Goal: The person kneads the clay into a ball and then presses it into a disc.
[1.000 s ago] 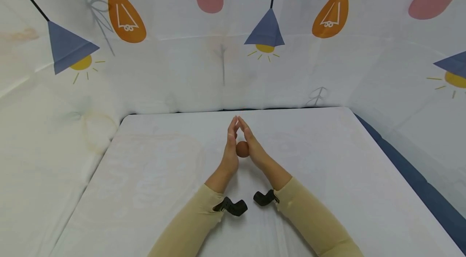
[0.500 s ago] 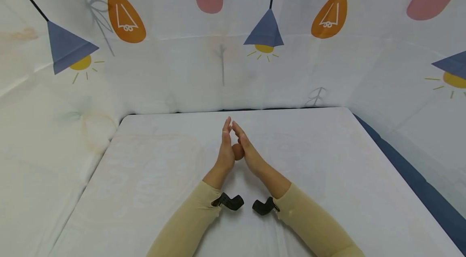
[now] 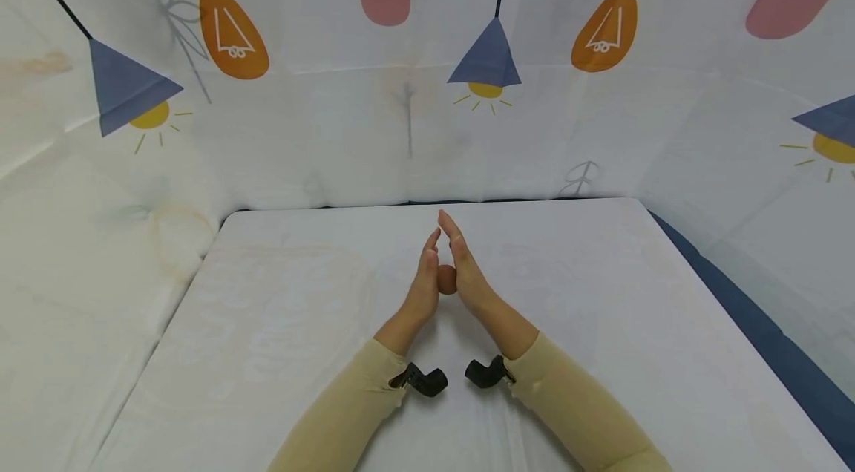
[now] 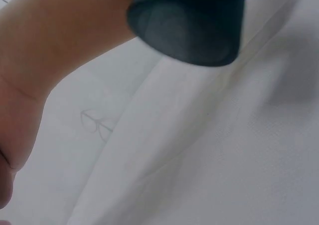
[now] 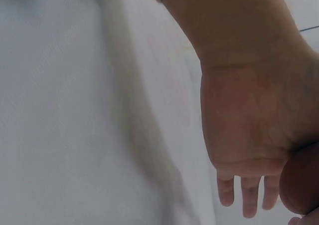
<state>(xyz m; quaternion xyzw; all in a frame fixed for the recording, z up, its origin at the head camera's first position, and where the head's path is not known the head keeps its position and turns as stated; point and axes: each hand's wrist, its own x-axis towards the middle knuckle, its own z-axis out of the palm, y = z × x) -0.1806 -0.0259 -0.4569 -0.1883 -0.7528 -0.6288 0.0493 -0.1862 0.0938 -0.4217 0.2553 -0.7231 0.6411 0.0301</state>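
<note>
In the head view a small brown ball (image 3: 447,280) sits between two facing palms, above the white table. My left hand (image 3: 423,292) presses it from the left with fingers extended forward. From the other side my right hand (image 3: 471,280) presses too, its straight fingertips reaching farther forward than the left ones. The right wrist view shows the left palm (image 5: 244,120) with straight fingers, partly covered by the ball (image 5: 301,182) at the right edge. In the left wrist view the right hand (image 4: 17,120) is cut off at the left edge, and no ball appears there.
A white-covered table (image 3: 287,323) spreads around the forearms. Black curved camera mounts (image 3: 427,381) stick inward from both wrists. Behind the table hangs a white curtain (image 3: 320,130) printed with lamps and bulbs; dark blue fabric (image 3: 741,309) shows beyond the right edge.
The palms slide back and forth against each other: the left fingertips reached ahead half a second ago, now the right ones do. The ball shifted left, then back right between them.
</note>
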